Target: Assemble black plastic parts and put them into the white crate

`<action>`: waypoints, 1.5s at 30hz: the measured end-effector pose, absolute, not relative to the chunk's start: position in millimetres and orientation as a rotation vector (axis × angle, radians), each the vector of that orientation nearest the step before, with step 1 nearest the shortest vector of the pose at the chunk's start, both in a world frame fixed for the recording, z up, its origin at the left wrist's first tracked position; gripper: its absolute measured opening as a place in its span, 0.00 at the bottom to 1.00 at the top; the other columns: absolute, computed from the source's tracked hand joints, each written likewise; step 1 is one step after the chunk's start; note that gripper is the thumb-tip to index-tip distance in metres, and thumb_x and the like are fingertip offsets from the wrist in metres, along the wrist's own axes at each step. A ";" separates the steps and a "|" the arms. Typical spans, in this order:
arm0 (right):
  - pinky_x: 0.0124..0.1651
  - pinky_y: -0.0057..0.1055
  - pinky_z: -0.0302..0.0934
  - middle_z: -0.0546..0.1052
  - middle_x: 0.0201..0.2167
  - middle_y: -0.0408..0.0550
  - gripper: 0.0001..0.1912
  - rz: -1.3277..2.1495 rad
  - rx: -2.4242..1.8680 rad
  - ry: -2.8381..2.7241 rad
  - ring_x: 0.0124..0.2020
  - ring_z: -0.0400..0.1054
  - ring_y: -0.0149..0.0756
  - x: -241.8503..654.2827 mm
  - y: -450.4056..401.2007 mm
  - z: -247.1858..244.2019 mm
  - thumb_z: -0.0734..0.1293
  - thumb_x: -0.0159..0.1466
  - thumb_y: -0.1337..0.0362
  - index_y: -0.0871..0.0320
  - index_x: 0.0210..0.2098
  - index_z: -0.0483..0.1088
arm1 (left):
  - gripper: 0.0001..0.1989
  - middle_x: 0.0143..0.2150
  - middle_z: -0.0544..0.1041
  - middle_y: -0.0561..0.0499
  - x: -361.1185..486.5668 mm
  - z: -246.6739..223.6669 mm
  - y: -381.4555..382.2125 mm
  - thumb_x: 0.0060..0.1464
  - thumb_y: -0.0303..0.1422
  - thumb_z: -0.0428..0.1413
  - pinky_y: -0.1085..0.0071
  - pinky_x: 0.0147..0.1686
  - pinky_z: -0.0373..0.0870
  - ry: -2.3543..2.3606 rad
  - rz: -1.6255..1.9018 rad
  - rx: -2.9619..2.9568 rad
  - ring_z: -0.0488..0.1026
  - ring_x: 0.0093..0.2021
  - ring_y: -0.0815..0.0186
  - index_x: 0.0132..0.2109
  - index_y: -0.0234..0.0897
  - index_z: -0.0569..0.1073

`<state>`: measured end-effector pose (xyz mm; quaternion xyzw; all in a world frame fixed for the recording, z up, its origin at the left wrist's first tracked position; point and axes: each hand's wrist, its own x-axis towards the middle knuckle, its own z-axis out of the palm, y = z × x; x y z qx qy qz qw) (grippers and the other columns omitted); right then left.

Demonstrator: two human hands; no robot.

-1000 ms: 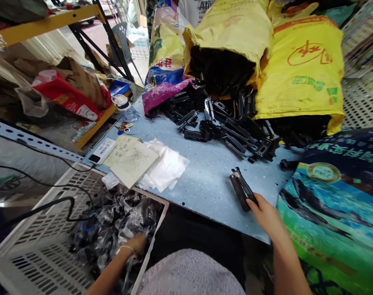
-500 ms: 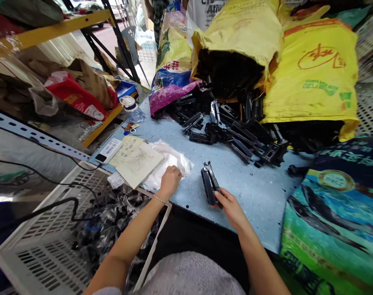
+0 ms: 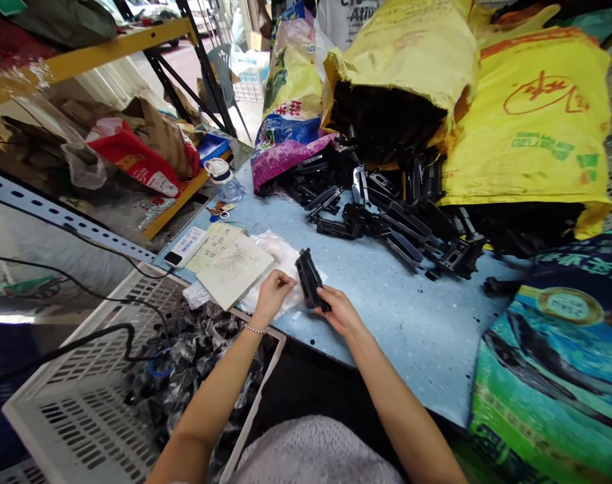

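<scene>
My right hand (image 3: 339, 310) grips a long black stapler-like part (image 3: 310, 277) by its lower end, holding it tilted over the front of the table. Close to its left side, my left hand (image 3: 274, 294) has thumb and fingertips pinched together. What the pinch holds, if anything, is too small or clear to make out. Beneath and behind that hand lies a pile of thin white plastic bags (image 3: 265, 243). More of the same black parts (image 3: 401, 225) are heaped farther back, spilling from a yellow sack (image 3: 411, 50).
A notepad (image 3: 235, 265), a white label box (image 3: 187, 245), keys (image 3: 220, 212) and a clear bottle (image 3: 228, 181) lie on the blue table (image 3: 406, 336). A white crate (image 3: 78, 417) with plastic-wrapped black pieces stands lower left. A green-blue sack (image 3: 552, 383) borders the right.
My right hand has brought the black part leftward, close to my left hand, and its two arms now look closed together. My left hand has lifted slightly from the white bags.
</scene>
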<state>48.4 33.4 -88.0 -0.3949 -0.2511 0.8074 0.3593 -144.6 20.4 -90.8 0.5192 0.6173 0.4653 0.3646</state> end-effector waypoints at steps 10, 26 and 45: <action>0.31 0.31 0.70 0.68 0.53 0.53 0.20 1.503 -1.226 -1.311 0.44 0.69 0.41 89.7 1.7 -75.1 0.68 0.60 0.52 0.52 0.50 0.75 | 0.23 0.57 0.73 0.44 -149.2 -80.6 15.4 0.55 0.20 0.47 0.60 0.60 0.68 1.722 0.824 2.007 0.70 0.58 0.61 0.55 0.35 0.73; 0.30 0.27 0.67 0.76 0.27 0.44 0.11 1.889 -1.136 -0.560 0.30 0.71 0.34 57.1 -7.1 -99.1 0.72 0.54 0.57 0.56 0.32 0.72 | 0.38 0.69 0.57 0.45 -100.1 -68.7 -39.0 0.55 0.18 0.45 0.58 0.65 0.62 0.997 0.731 2.159 0.58 0.68 0.61 0.70 0.46 0.49; 0.53 0.48 0.61 0.68 0.58 0.57 0.21 0.566 -1.427 -2.293 0.52 0.63 0.51 98.5 17.5 -110.9 0.58 0.66 0.70 0.53 0.56 0.71 | 0.19 0.52 0.76 0.49 -182.2 29.7 -104.1 0.61 0.33 0.49 0.63 0.54 0.66 1.250 0.146 1.811 0.72 0.52 0.60 0.58 0.51 0.72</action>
